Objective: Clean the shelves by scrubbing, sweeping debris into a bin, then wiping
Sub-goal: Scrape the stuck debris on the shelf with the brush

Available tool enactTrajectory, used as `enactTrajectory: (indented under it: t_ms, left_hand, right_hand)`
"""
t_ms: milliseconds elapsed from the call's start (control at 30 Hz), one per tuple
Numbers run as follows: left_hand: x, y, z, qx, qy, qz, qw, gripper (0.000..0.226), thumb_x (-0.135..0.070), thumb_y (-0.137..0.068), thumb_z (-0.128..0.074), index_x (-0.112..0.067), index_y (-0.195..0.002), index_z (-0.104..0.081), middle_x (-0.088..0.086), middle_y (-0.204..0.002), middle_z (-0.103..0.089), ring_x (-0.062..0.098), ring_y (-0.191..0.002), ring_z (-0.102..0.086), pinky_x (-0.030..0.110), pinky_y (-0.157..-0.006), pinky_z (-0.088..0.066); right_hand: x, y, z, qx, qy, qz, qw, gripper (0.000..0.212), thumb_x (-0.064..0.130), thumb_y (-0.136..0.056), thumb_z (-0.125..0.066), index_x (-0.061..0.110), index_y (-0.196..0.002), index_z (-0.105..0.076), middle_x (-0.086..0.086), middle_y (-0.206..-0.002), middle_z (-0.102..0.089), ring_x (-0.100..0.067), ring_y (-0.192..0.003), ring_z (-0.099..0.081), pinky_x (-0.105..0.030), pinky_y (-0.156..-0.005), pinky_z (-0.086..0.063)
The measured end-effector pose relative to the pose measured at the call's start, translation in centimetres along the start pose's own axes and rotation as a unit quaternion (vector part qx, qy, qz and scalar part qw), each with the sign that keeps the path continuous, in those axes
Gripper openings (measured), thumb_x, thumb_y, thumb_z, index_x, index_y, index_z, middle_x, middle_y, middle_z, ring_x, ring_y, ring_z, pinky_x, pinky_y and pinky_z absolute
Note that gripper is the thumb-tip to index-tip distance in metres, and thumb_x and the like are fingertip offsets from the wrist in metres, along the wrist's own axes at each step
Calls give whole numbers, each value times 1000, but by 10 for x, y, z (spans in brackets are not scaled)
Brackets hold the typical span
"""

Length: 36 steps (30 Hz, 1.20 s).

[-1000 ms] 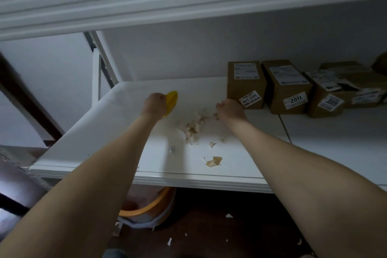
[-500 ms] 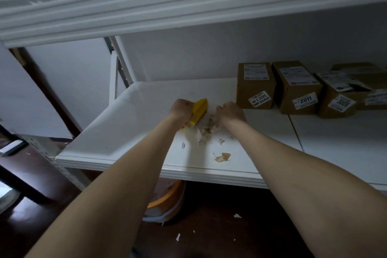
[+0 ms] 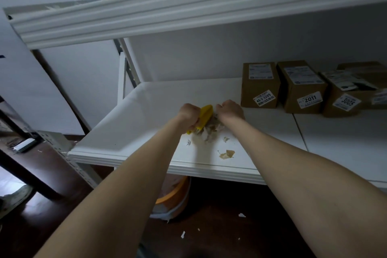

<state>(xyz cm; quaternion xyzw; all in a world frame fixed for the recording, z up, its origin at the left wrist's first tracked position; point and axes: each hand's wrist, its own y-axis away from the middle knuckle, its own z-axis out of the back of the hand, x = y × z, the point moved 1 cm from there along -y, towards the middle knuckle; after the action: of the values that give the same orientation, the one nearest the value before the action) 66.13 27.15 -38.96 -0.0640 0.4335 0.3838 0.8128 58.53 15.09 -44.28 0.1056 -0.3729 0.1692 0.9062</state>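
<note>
My left hand (image 3: 188,114) grips a yellow brush (image 3: 204,117) and holds it against a pile of paper scraps (image 3: 209,131) in the middle of the white shelf (image 3: 134,132). My right hand (image 3: 230,109) has curled fingers pressed on the far side of the same pile; whether it holds scraps is hidden. The pile sits squeezed between brush and right hand. A brown scrap (image 3: 227,154) and two small bits (image 3: 225,139) lie nearer the shelf's front edge. An orange bin (image 3: 176,197) stands on the floor under the shelf.
Three labelled cardboard boxes (image 3: 259,85) line the back right of the shelf, close to my right hand. The upper shelf's edge (image 3: 188,6) hangs overhead with boxes on it. Paper bits (image 3: 183,234) litter the dark floor. A metal upright (image 3: 129,63) stands at the left.
My left hand has swept the brush rightwards until it meets the scrap pile and my right hand. The scraps are now bunched between them.
</note>
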Motion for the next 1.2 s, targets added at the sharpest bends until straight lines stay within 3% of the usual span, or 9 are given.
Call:
enactTrajectory:
  t_ms: [100,267,333,433,533,700,867,1033,1200]
  left_hand:
    - [13,0,19,-83,22,-1,996,33,-19,-98,-41,-8,-68,-50,13,-56,-47,22,-43,-42,21,-41,-31]
    - [44,1,46,-176,-1,55,983,33,-26,-98,-40,4,-101,-54,27,-107,-61,38,-84,-63,41,-69,-55]
    - [43,8,38,-142,-32,55,988,33,-24,-98,-39,5,-91,-53,31,-107,-61,42,-97,-63,47,-80,-55]
    - [28,16,18,-71,-27,32,997,32,-20,-97,-40,-4,-71,-47,22,-59,-58,27,-59,-68,31,-52,-52]
    - [12,20,5,6,28,35,999,25,-16,-97,-39,-8,-75,-46,8,-51,-36,12,-24,-29,11,-37,-28]
    - [13,28,16,-86,13,15,996,36,-19,-95,-43,-6,-62,-46,16,-55,-53,23,-39,-49,23,-37,-39]
    - [40,26,53,-203,-16,55,977,35,-17,-96,-41,10,-110,-57,30,-113,-61,42,-104,-61,48,-88,-52]
    - [62,34,49,-207,-62,72,974,35,-15,-97,-39,11,-113,-55,29,-117,-58,43,-108,-57,46,-92,-49]
    - [34,47,12,-111,-84,32,990,34,-6,-92,-37,16,-104,-58,33,-105,-63,42,-95,-64,48,-72,-54]
  right_hand:
    - [2,-1,0,-12,1,9,1000,36,40,-94,-38,11,-103,-56,-16,-119,-59,-33,-108,-55,-36,-79,-43]
    - [4,1,0,-9,10,8,1000,34,39,-94,-37,10,-99,-54,-15,-115,-60,-33,-105,-57,-36,-79,-45]
    - [4,1,-2,-6,13,9,1000,30,39,-94,-37,13,-95,-52,-14,-111,-60,-32,-105,-58,-33,-73,-42]
    - [5,3,-4,-4,6,-1,1000,42,39,-94,-38,7,-110,-60,-15,-115,-60,-33,-105,-57,-33,-73,-41]
    - [7,7,-3,-1,12,-3,1000,44,41,-95,-39,9,-118,-59,-15,-122,-58,-34,-111,-55,-34,-76,-42]
    - [8,11,6,-13,-2,2,1000,44,41,-93,-40,9,-115,-60,-15,-119,-59,-33,-108,-56,-35,-77,-42]
    - [8,19,6,-1,-9,10,1000,31,39,-93,-39,12,-93,-55,-14,-101,-57,-28,-93,-56,-31,-69,-38]
    - [8,25,3,2,-15,7,1000,43,42,-92,-38,9,-109,-61,-15,-112,-61,-32,-103,-57,-32,-74,-41]
    - [3,29,11,1,-24,3,1000,27,39,-92,-38,15,-88,-51,-14,-97,-55,-27,-91,-56,-32,-68,-37]
